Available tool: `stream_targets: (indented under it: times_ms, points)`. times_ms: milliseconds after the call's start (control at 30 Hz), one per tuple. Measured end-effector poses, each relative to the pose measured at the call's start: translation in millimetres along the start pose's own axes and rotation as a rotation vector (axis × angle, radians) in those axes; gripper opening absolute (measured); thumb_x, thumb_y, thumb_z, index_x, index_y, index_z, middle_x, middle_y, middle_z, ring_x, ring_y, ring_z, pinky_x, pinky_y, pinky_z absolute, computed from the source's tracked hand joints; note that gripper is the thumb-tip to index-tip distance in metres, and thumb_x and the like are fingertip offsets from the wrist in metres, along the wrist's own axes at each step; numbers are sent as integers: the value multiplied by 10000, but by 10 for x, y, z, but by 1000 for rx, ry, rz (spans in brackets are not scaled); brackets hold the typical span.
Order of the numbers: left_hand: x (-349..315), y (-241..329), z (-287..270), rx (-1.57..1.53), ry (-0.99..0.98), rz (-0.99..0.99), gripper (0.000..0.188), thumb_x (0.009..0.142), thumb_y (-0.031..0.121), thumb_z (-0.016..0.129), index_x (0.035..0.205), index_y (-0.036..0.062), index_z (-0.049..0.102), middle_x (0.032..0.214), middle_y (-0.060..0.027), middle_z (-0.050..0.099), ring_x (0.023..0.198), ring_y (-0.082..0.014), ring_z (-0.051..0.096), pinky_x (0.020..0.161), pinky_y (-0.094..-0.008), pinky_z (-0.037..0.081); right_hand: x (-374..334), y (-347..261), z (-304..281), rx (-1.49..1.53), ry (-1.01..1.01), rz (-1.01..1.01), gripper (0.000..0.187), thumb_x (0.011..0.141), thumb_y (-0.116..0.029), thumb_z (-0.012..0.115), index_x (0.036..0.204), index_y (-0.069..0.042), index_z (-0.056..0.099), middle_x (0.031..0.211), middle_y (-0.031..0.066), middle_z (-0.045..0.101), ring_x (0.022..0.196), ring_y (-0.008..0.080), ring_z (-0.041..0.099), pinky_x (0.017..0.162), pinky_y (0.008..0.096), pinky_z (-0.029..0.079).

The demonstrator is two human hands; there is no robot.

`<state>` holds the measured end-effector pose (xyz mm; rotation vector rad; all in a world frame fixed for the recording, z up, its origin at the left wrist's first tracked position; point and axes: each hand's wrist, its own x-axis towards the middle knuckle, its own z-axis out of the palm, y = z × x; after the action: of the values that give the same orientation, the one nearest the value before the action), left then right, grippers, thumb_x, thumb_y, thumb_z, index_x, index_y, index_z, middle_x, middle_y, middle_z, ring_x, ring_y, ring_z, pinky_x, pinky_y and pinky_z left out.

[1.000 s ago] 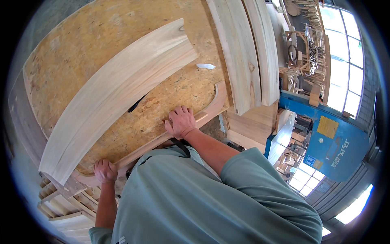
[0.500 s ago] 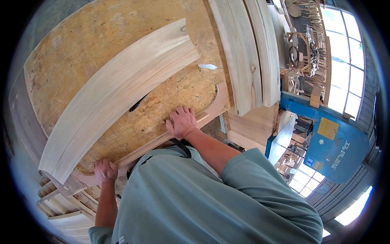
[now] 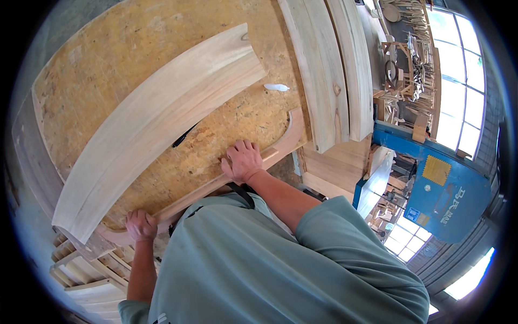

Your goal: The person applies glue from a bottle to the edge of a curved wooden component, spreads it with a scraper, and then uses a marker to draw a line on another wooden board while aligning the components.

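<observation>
A long, narrow wooden piece (image 3: 294, 129) with an upturned curved end lies along the near edge of the worktable (image 3: 162, 32), in front of my body. My left hand (image 3: 141, 226) is closed over its left part, fingers curled. My right hand (image 3: 243, 162) grips it further right, with bent fingers over its far side and the thumb hidden from clear view. Beyond my hands, a broad, pale curved wooden board (image 3: 156, 116) lies across the table. A black pen (image 3: 184, 136) sits against that board's near edge, partly hidden.
A small white oval object (image 3: 277, 87) lies right of the curved board. Thick pale planks (image 3: 318, 75) stand along the table's right side. A blue machine (image 3: 448, 189) is further right, with wooden parts (image 3: 418, 65) stacked beyond. Slatted wood pieces (image 3: 91, 275) lie at lower left.
</observation>
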<state>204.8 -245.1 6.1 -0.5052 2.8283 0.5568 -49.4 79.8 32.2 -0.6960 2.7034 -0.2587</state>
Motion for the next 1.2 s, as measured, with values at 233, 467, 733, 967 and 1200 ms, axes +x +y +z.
stream_targets:
  times_ms: [233,467,733,967,1200]
  points:
    - [-22,-55,35,-27,33,32,74,742,171,582,728,98,586,795,-134,614,805,-353,582,710,-500,454,0,-21,0,-18,2,0,234,783,-381,658,799,-147,657,941,84,582,989,308,542,857,478,421]
    - [-67,-49,30,2,-38,-44,97,720,177,586,680,90,598,748,-142,617,747,-364,588,714,-510,465,30,-9,14,-13,-111,31,322,808,-421,631,872,-111,687,1018,115,598,1045,320,540,891,504,417]
    - [-42,1,27,40,93,19,135,731,199,592,672,80,610,771,-146,649,794,-363,614,759,-507,489,-74,-28,-69,-12,-72,43,328,837,-431,608,840,-115,696,1030,109,619,1088,304,531,935,493,400]
    - [-90,17,3,90,144,7,195,833,261,597,757,86,642,809,-143,656,851,-349,623,814,-501,467,-23,-39,-75,-74,-187,52,376,866,-469,611,848,-107,710,1074,131,649,1093,344,584,944,484,440]
    - [-258,218,-397,-95,320,-143,213,869,300,649,900,90,673,908,-127,666,938,-334,610,859,-477,428,383,-434,99,159,-136,-133,272,955,-265,570,1160,-96,628,1195,200,612,1065,377,633,879,485,531]
